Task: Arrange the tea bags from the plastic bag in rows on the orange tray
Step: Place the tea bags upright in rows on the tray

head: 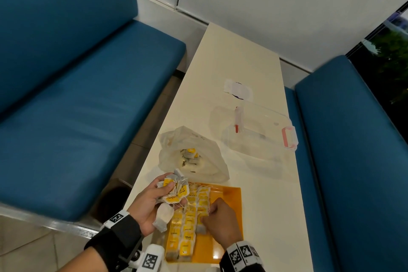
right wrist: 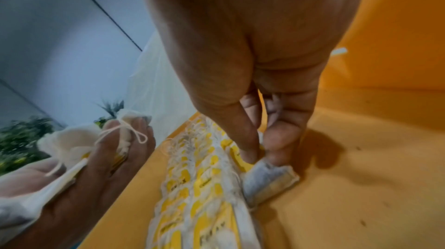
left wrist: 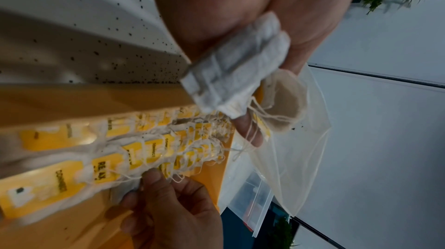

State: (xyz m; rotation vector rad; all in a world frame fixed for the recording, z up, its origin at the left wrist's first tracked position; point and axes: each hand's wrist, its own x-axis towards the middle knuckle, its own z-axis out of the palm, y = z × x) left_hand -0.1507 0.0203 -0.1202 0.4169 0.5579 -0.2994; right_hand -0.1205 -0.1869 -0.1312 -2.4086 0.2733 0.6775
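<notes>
Head view: orange tray (head: 229, 196) on near end of white table (head: 238, 68), left part filled with rows (head: 187, 223) of yellow-tagged tea bags, right part bare. Three rows visible, bags overlapping along each; rightmost row shorter.

Left hand (head: 148, 207) palm-up over tray's left edge, fingers curled round a bunch (head: 174, 190) of loose tea bags, strings trailing, one bag hanging off the heel of the palm. Left wrist view: same bunch (left wrist: 236, 66) against palm, strings dangling toward rows (left wrist: 154, 150).

Right hand (head: 220, 221) low over tray, at near end of third row. Right wrist view: thumb and forefinger of right hand (right wrist: 255, 74) pinching top of a single bag (right wrist: 269, 179), bag's bottom touching tray floor (right wrist: 361, 177), just beside the last row (right wrist: 204, 186). Other fingers folded in behind; can't tell more than that.

Plastic bag (head: 192, 157) lying open on table just beyond tray, touching its far edge, a few tea bags left inside. Clear box (head: 260, 139) with pink latch to the right of the bag, near table's right edge. White paper scrap (head: 238, 90) farther up table. Blue bench seats either side.
</notes>
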